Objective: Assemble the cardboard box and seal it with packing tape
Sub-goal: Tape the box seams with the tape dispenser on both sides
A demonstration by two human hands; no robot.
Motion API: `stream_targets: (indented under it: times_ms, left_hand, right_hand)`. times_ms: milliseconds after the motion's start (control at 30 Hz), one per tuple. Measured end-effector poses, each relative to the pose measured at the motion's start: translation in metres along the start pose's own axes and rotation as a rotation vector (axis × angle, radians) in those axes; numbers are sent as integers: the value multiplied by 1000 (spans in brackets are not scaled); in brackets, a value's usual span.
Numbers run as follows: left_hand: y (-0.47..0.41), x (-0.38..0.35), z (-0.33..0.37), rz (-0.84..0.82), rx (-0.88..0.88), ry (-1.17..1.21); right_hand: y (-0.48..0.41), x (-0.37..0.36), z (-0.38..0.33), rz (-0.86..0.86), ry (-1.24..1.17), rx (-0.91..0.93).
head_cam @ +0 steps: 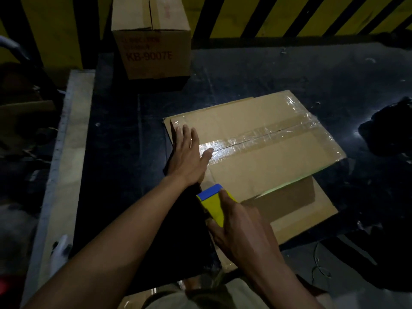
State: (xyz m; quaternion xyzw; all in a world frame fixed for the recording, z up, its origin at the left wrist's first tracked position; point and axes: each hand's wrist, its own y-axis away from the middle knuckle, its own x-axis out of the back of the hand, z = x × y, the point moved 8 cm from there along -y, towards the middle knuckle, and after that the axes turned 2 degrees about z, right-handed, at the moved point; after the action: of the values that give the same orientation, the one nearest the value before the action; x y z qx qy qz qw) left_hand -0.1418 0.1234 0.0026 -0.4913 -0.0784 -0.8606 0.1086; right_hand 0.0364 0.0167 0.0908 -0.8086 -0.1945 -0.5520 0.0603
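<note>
Fingers spread wide, the left hand lies flat on the near-left end of the box, its thumb on the tape over the centre seam, probably to smooth the strip and pin the flaps. Below it, at the box's near corner, the right hand wraps a yellow-and-blue dispenser, likely to finish or cut the strip. Box top stretches away rightward from both hands, atop flat cardboard.
</note>
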Motion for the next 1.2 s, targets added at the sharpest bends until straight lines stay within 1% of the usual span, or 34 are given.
stream_targets:
  times_ms: [67,200,300,367,433,467,533,633,700,733,833,900,1067,1200]
  left_hand:
    - [4,-7,-1,9,-25,35]
    - [3,-4,-3,89,-60,121]
    - [4,-4,-3,94,-55,176]
    - [5,-6,-6,64,8,239]
    - [9,-7,-9,9,122,368]
    - [14,-5,-9,11,163,419]
    - [26,5,-8,99,241,455]
    - [51,24,-9,287,375,350]
    - [58,28,-3,354,357,274]
    - [59,26,-1,362,353,277]
    - [57,19,-1,310,390,305]
    - [59,19,0,313,376,342]
    - [62,21,-10,291,348,531]
    - [65,24,-6,279,317,517]
  right_hand:
    - [2,-1,4,-8,-36,-2]
    - [13,5,9,21,-126,24]
    - [18,-1,8,-24,-121,-2]
    - [17,-5,8,-38,-92,-11]
    - [15,-4,10,-17,-76,-16]
    - [13,-3,10,-14,-73,-14]
    - [11,-2,11,-12,-74,-4]
    - [10,-3,14,-14,-90,1]
    - [12,-4,14,-27,-112,9]
    - [12,-4,15,-33,-120,10]
    - [10,-5,14,-47,-109,27]
    - [8,-5,15,-38,-103,33]
    - [10,-5,22,-40,-164,29]
    - [21,-1,23,-42,-156,20]
